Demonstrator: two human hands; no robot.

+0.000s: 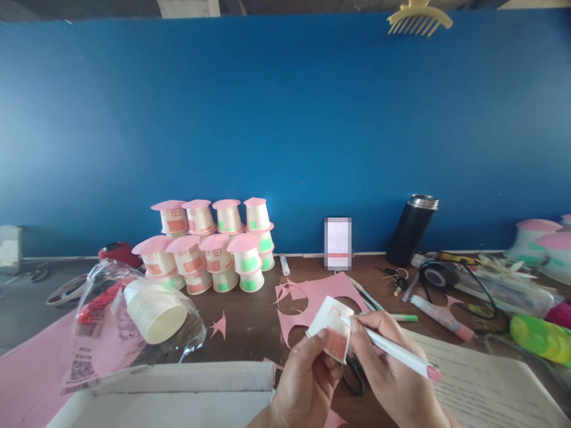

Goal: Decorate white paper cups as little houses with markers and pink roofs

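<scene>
At the bottom centre of the frame, the left hand [306,371] has its thumb and fingers closed around a small paper cup [317,318], held tilted, a reddish block coloured near its wider rim. To its right, the right hand [392,362] pinches a white marker [401,352], fingers bunched near the nib, which meets the cup's wall or nearly so beside a thin drawn outline; contact cannot be told. Room is tight at lower left: the corner of a white box [178,395] ends just beside the left wrist. Below the cup, black scissors handles [355,380] show; at lower right, a printed sheet [491,371] runs in behind the right hand. Brown tabletop [243,351] shows from the box edge up past a pink scrap [220,326], the widest gap near the hands. Left of it, a clear bag with nested cups [156,315]. Just beyond the hands, a pink sheet [328,288] with curved cut-outs. Farther, left of centre, pink-roofed cup stacks [216,255] stand close together; right of centre, a black flask [408,232] leans. A blue panel [285,119] bounds the table's far edge.
</scene>
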